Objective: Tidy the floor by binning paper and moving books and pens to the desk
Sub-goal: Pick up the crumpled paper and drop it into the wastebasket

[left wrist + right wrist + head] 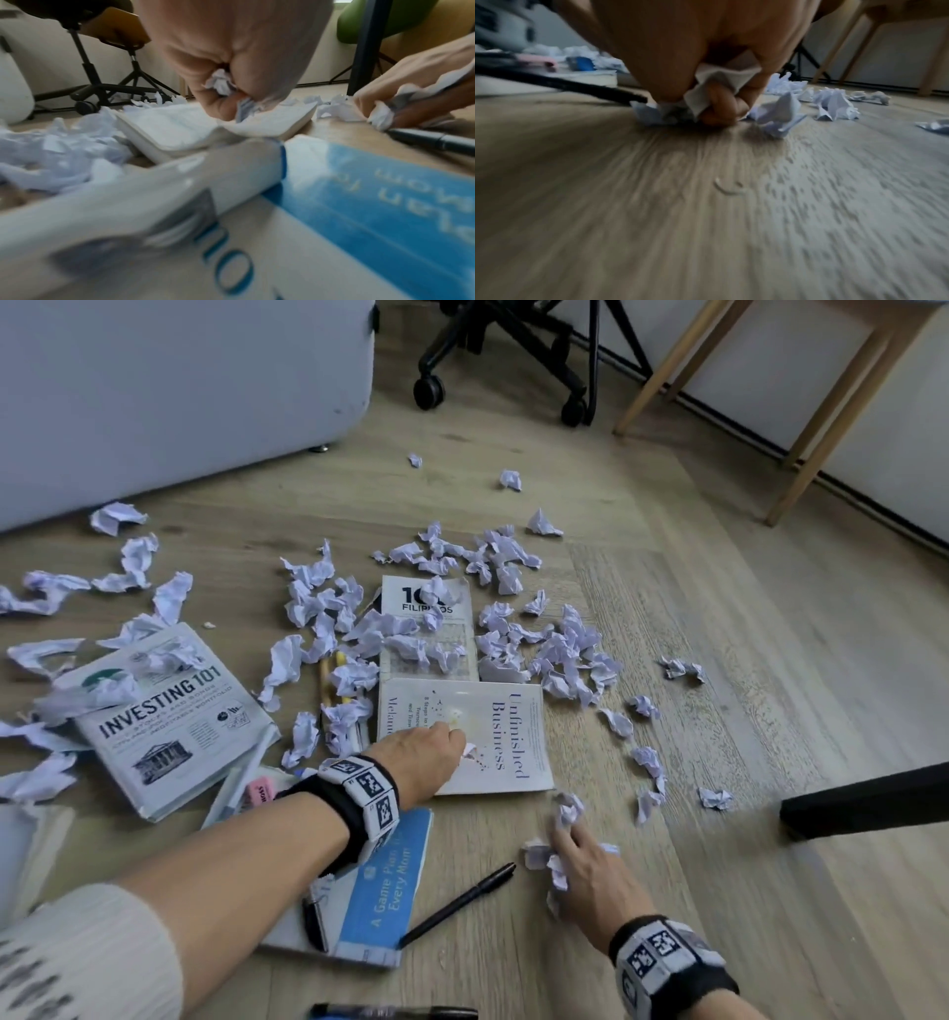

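Crumpled paper [557, 857] gathering underway: our left hand [429, 755] and right hand [583, 865] each clutch scraps; next, carry to bin.

We count four books on the floor [719, 660]: "Investing 101" [174, 721], "101 Filipinos" [426, 629], "Unfinished Business" [493, 737] and a blue one [390, 880]. We see two black pens [457, 904], one pink eraser [259, 792] and two hands [421, 757]. The crumpled papers [508, 480] are too many to count, several dozens.
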